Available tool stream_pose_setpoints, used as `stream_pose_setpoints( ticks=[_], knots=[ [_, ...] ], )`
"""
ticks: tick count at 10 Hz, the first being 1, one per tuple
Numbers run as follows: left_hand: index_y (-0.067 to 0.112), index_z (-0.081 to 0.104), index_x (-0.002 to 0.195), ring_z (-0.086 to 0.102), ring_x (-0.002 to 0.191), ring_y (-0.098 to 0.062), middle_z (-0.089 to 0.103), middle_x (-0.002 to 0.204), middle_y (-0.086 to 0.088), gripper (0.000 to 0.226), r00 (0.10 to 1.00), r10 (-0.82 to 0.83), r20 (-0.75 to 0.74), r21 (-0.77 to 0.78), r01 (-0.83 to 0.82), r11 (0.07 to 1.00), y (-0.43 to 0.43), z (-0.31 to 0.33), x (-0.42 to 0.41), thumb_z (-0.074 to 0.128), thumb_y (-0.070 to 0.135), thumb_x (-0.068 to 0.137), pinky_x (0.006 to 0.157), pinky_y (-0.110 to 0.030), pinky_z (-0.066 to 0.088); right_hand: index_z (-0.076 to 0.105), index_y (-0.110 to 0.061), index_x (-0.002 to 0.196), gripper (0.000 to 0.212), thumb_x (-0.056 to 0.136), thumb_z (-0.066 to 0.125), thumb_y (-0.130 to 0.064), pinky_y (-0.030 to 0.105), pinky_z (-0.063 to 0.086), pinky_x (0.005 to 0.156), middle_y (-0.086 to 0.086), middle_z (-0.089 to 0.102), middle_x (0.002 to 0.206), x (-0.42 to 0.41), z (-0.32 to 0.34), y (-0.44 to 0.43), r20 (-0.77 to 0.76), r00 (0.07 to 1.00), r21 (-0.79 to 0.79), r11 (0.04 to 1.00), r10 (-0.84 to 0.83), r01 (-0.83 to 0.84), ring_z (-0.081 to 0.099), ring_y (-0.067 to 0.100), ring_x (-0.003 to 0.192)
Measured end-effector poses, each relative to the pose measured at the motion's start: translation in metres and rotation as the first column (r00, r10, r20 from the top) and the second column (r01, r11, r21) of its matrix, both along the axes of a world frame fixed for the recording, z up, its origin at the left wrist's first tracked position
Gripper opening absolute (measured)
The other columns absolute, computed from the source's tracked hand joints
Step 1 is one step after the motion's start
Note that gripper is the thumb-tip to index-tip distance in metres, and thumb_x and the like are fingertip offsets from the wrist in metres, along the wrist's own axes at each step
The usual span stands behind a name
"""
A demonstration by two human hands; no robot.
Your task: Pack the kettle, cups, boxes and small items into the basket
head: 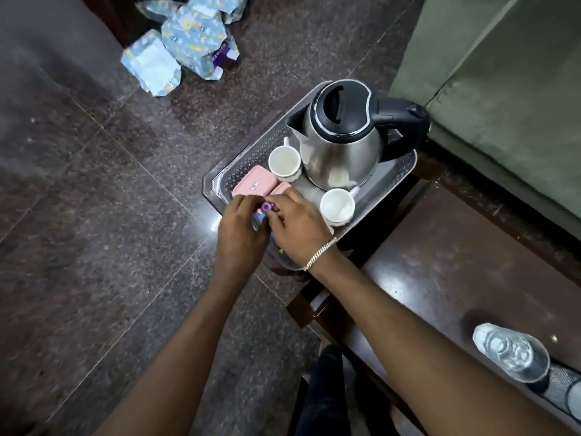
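A grey perforated basket [397, 180] stands on a dark wooden table. Inside it sit a steel kettle [342, 143] with a black lid and handle, two white cups [284, 162] [337, 205], and a pink box [254, 185]; a second pink box [280, 187] shows partly behind my fingers. Over the basket's near-left corner my left hand [240, 234] and my right hand [298, 229] meet around a small item with a purple cap [267, 206]. Both hands have fingers on it. Most of that item is hidden.
The dark table [440, 262] runs toward me on the right, with a clear water bottle [512, 352] lying at its near end. A green sofa [503, 73] sits at the right. Printed plastic packets [185, 42] lie on the granite floor at the far left.
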State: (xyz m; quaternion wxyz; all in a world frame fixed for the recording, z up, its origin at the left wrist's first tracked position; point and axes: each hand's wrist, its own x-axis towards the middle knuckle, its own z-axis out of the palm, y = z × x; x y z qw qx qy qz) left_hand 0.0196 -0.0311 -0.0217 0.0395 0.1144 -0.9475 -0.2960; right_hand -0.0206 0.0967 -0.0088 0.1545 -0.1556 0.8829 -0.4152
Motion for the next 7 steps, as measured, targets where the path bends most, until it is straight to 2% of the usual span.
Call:
stream_pose_setpoints(
  ticks=[1, 2, 3, 4, 5, 6, 7],
  knots=[
    [0.005, 0.072, 0.098, 0.064, 0.09, -0.037, 0.073, 0.097, -0.015, 0.014, 0.997, 0.071, 0.025, -0.056, -0.069, 0.996, -0.019, -0.007, -0.016, 0.072, 0.009, 0.085, 0.077, -0.038, 0.043, 0.067, -0.006, 0.119, 0.027, 0.097, 0.052, -0.011, 0.046, 0.045, 0.094, 0.015, 0.061, 0.119, -0.017, -0.003, -0.02, 0.006, 0.994, 0.076, 0.992, 0.105, -0.106, 0.06, 0.036, 0.11],
    [0.004, 0.074, 0.094, 0.065, 0.09, -0.041, 0.075, 0.096, -0.017, 0.01, 0.994, 0.101, 0.042, -0.119, -0.095, 0.988, -0.033, -0.014, -0.032, 0.072, 0.007, 0.085, 0.082, -0.045, 0.045, 0.064, -0.007, 0.117, 0.026, 0.095, 0.05, -0.013, 0.052, 0.047, 0.092, 0.016, 0.059, 0.117, -0.031, -0.003, -0.035, 0.021, 0.982, 0.155, 0.97, 0.188, -0.189, 0.058, 0.039, 0.111],
    [0.006, 0.075, 0.1, 0.058, 0.098, -0.042, 0.072, 0.101, -0.02, 0.014, 0.993, 0.1, 0.064, -0.186, -0.087, 0.979, -0.039, -0.022, -0.039, 0.069, 0.011, 0.088, 0.091, -0.048, 0.046, 0.06, -0.009, 0.12, 0.031, 0.09, 0.054, -0.013, 0.051, 0.048, 0.095, 0.014, 0.059, 0.121, -0.04, -0.007, -0.044, 0.047, 0.967, 0.208, 0.944, 0.251, -0.255, 0.057, 0.038, 0.115],
    [0.007, 0.076, 0.105, 0.051, 0.105, -0.041, 0.066, 0.107, -0.02, 0.02, 0.988, 0.12, 0.097, -0.214, -0.097, 0.972, -0.041, -0.026, -0.044, 0.066, 0.022, 0.096, 0.093, -0.05, 0.046, 0.061, -0.007, 0.12, 0.033, 0.088, 0.057, -0.011, 0.047, 0.049, 0.091, 0.015, 0.059, 0.121, -0.042, -0.008, -0.042, 0.048, 0.972, 0.197, 0.952, 0.228, -0.233, 0.059, 0.038, 0.112],
    [0.004, 0.073, 0.108, 0.05, 0.111, -0.041, 0.064, 0.111, -0.021, 0.028, 0.976, 0.158, 0.148, -0.211, -0.125, 0.969, -0.041, -0.029, -0.047, 0.064, 0.029, 0.099, 0.098, -0.051, 0.043, 0.063, -0.002, 0.121, 0.035, 0.087, 0.056, -0.006, 0.045, 0.049, 0.085, 0.017, 0.061, 0.12, -0.033, -0.009, -0.028, 0.013, 0.994, 0.135, 0.985, 0.107, -0.108, 0.061, 0.04, 0.106],
    [0.001, 0.069, 0.118, 0.052, 0.117, -0.046, 0.061, 0.119, -0.025, 0.037, 0.979, 0.147, 0.143, -0.176, -0.121, 0.977, -0.032, -0.019, -0.044, 0.075, 0.023, 0.089, 0.105, -0.052, 0.039, 0.063, -0.002, 0.128, 0.042, 0.087, 0.054, -0.003, 0.045, 0.051, 0.094, 0.018, 0.061, 0.127, -0.017, -0.002, -0.005, -0.009, 1.0, 0.019, 1.0, -0.009, 0.009, 0.062, 0.038, 0.113],
    [0.003, 0.064, 0.127, 0.053, 0.117, -0.045, 0.057, 0.121, -0.025, 0.05, 0.99, 0.139, 0.034, -0.097, -0.136, 0.986, -0.017, -0.011, -0.033, 0.08, 0.016, 0.081, 0.105, -0.053, 0.042, 0.065, -0.002, 0.125, 0.037, 0.088, 0.058, -0.003, 0.043, 0.052, 0.094, 0.016, 0.063, 0.12, 0.004, -0.004, 0.027, -0.066, 0.987, -0.081, 0.986, -0.148, 0.143, 0.064, 0.034, 0.107]
  ],
)
